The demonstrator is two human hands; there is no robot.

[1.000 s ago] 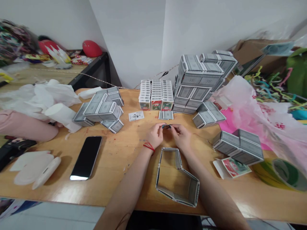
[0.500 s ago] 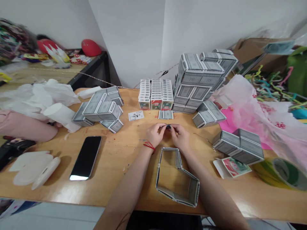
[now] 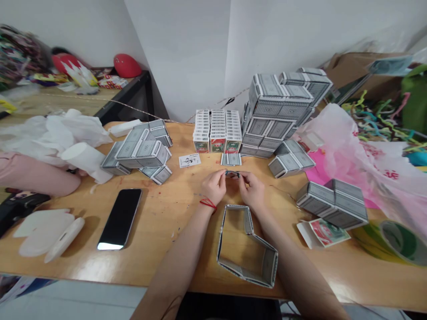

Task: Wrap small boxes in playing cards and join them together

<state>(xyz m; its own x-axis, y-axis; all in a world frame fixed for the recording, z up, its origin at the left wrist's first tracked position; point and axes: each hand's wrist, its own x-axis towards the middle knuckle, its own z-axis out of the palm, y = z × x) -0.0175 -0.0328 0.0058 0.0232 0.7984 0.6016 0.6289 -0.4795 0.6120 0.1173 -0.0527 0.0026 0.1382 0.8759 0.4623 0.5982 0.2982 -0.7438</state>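
Between my two hands is a playing card [image 3: 232, 174], seen nearly edge-on and slightly curved. My left hand [image 3: 214, 186] pinches its left end, and my right hand [image 3: 251, 189] pinches the right end. Just beyond them lie some folded cards [image 3: 231, 159] with grey patterned backs. A single face-up card [image 3: 189, 160] rests to the left of these. Closer to me, between my forearms, stands a heart-like open frame of folded cards [image 3: 248, 222]. Three rows of boxed card decks [image 3: 217, 131] stand behind my hands.
Card-built blocks stand in a tall stack [image 3: 273, 113], a left cluster [image 3: 140, 146] and a right pair [image 3: 333, 202]. A phone [image 3: 120, 218] lies left. An opened card box [image 3: 325, 233] and a tape roll [image 3: 390, 242] are on the right, near a pink plastic bag [image 3: 360, 146].
The card between my fingers has gone from looking bunched and tightly bent to spread wider. My hands have moved slightly apart. Everything else on the table stays put.
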